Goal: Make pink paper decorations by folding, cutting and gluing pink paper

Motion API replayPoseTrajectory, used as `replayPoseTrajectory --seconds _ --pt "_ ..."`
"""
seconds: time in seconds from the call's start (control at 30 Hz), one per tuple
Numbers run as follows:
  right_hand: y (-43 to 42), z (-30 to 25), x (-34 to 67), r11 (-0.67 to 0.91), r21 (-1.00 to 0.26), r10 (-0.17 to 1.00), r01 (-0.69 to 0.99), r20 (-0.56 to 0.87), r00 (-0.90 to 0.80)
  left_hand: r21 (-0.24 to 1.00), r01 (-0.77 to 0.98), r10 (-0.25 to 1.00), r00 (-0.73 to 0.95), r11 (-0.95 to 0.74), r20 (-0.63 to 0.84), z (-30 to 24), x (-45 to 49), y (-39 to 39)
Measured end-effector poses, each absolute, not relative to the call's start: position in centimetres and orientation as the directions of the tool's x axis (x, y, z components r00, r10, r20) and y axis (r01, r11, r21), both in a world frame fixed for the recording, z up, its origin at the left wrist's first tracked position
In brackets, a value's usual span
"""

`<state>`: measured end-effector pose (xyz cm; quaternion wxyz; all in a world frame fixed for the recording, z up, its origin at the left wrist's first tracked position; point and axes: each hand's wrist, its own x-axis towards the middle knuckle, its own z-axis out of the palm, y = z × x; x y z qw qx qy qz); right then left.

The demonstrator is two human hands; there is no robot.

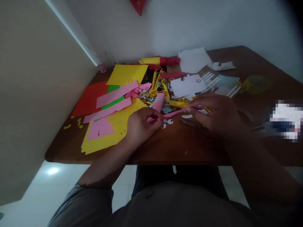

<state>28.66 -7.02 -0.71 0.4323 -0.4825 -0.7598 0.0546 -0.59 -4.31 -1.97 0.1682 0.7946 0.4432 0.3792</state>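
My left hand (142, 124) is closed, pinching one end of a thin pink paper strip (175, 113) above the brown table (180, 148). My right hand (213, 113) pinches the strip's other end, fingers pressed together. The strip stretches between both hands. A rolled pink paper tube (159, 101) stands just behind the left hand. Small googly eyes (169, 121) lie on the table under the strip.
Yellow (111, 138), pink (115, 94), green and red (90, 97) paper sheets cover the table's left part. Yellow paper scraps (161, 86), white sheets (188, 85) and a yellow-red paper roll (158, 60) lie behind. A yellowish object (257, 84) sits far right. A wall panel stands left.
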Motion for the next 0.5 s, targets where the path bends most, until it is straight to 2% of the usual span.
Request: replayPoseTrajectory --seconds 0.1,0.3,0.4,0.5 --pt "-6.5 -1.0 29.4 0.487 -0.471 0.790 0.736 0.597 -0.140 0.573 0.624 0.843 0.319 -0.531 0.433 -1.9 -0.6 -4.1" --pt "-7.1 -2.1 26.6 0.536 -0.280 0.727 0.797 0.633 -0.266 0.441 0.663 0.784 0.399 -0.605 0.476 -2.2 0.1 -4.6" --pt "-7.7 -2.5 24.9 0.620 -0.284 0.726 0.731 0.562 -0.397 0.425 0.608 0.735 0.467 -0.671 0.492 -2.5 0.5 -5.0" --pt "-7.8 -2.5 24.6 0.635 -0.300 0.734 0.712 0.520 -0.436 0.416 0.562 0.696 0.511 -0.715 0.505 -2.7 0.6 -5.1"
